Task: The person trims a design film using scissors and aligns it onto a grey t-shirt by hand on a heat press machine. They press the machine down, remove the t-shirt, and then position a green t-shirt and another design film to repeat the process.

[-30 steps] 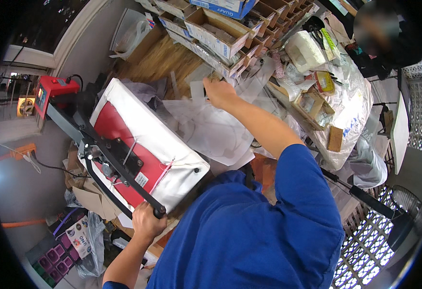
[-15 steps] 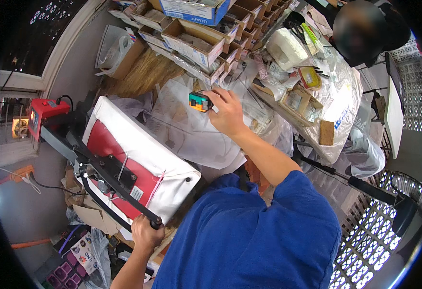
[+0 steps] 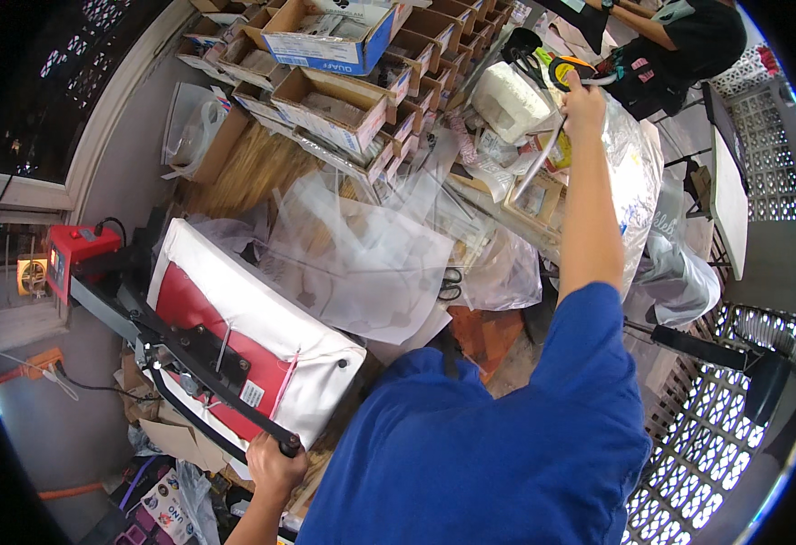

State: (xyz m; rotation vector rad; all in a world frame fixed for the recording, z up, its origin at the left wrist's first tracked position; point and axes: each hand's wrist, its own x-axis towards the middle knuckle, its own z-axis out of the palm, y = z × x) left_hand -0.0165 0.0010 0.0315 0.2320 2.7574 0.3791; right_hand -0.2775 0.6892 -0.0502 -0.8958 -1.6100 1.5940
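Heat press (image 3: pixel 234 336): big, white pad over red plate, sits at my left on the cluttered surface (image 3: pixel 262 168). Its black handle (image 3: pixel 221 427) runs down to my left hand (image 3: pixel 275 468); fingers closed round the grip end, same hold as a second ago. Press has not moved.

Clear film sheets (image 3: pixel 362 254): spread across the middle, beside the press, untouched.

Cardboard trays (image 3: pixel 334 104): rows of them along the far side.

Right hand (image 3: pixel 584 100): a second ago it was low over the film; half a second ago it had a small yellow-and-black thing pinched. Now the arm is stretched far out to the upper right, fingers wrapped on that tape measure (image 3: pixel 569 68), a pale strip trailing down from it. So the tape measure has left the film and hangs over the bagged clutter.

Scissors (image 3: pixel 451 283): lying near the film's edge.
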